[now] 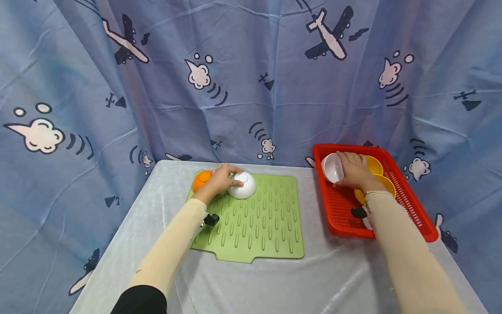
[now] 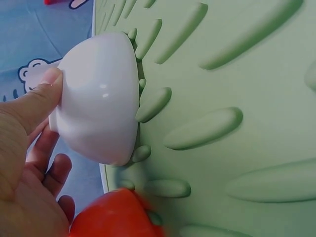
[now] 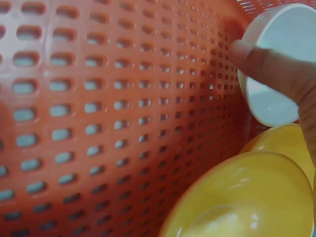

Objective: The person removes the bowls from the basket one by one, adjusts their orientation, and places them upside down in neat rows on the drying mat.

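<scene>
On the green mat [image 1: 274,218], a white bowl [image 1: 245,189] sits upside down, rim against the mat's ridges. My left hand [image 1: 220,179] pinches it at its base, thumb on one side and fingers on the other, as the left wrist view shows. Beside it is an orange bowl [image 1: 201,179], also bottom up. Inside the red basket [image 1: 329,218], my right hand [image 1: 354,170] grips a second white bowl [image 3: 269,96] by its rim, thumb across the edge. That bowl is tilted, its hollow showing.
Yellow bowls [image 1: 386,183] stand in the basket beside the right hand, and another white piece [image 1: 367,223] is partly hidden under the right forearm. A grey-white cloth [image 1: 282,283] covers the table. A blue patterned curtain [image 1: 235,109] hangs right behind it.
</scene>
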A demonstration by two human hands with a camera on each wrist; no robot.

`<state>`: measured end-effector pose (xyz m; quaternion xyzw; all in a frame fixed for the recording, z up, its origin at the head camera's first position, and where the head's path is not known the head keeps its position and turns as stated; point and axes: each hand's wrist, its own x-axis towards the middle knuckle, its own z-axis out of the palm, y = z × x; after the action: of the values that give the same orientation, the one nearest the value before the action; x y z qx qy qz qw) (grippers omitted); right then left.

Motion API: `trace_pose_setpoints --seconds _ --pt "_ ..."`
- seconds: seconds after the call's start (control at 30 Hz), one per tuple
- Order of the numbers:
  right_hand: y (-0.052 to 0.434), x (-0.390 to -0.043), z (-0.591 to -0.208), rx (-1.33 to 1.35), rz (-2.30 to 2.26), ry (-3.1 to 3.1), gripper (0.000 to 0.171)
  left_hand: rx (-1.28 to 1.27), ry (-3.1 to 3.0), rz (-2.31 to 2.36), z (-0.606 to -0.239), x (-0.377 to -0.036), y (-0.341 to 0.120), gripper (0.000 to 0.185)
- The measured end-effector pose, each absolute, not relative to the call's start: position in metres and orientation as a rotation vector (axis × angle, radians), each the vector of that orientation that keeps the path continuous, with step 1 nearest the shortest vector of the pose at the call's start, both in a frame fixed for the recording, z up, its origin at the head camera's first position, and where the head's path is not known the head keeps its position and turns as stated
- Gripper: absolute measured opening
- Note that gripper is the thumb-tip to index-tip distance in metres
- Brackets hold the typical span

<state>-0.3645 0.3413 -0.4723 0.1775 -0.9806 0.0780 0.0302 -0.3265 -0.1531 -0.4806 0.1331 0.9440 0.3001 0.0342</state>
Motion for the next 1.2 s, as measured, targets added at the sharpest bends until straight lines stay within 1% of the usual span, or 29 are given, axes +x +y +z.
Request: trace_pose_setpoints --seconds 0.3,0.47,0.77,1.2 --pt "0.346 -0.360 -0.469 0.469 0.443 -2.945 0.120 0.409 2.893 0.911 -0.479 -0.325 -0.147 0.054" --pt "0.344 -0.356 -0.453 0.411 0.569 -2.906 0.119 0.388 2.894 0.918 -0.477 -0.324 -0.147 0.053" --pt "0.340 -0.337 -0.423 0.346 0.695 -2.854 0.115 0.385 2.901 0.912 -0.475 -0.325 -0.147 0.054" --pt "0.317 -0.297 -0.382 0.326 0.778 -2.799 0.115 0.372 2.922 0.912 -0.480 -0.324 -0.148 0.052"
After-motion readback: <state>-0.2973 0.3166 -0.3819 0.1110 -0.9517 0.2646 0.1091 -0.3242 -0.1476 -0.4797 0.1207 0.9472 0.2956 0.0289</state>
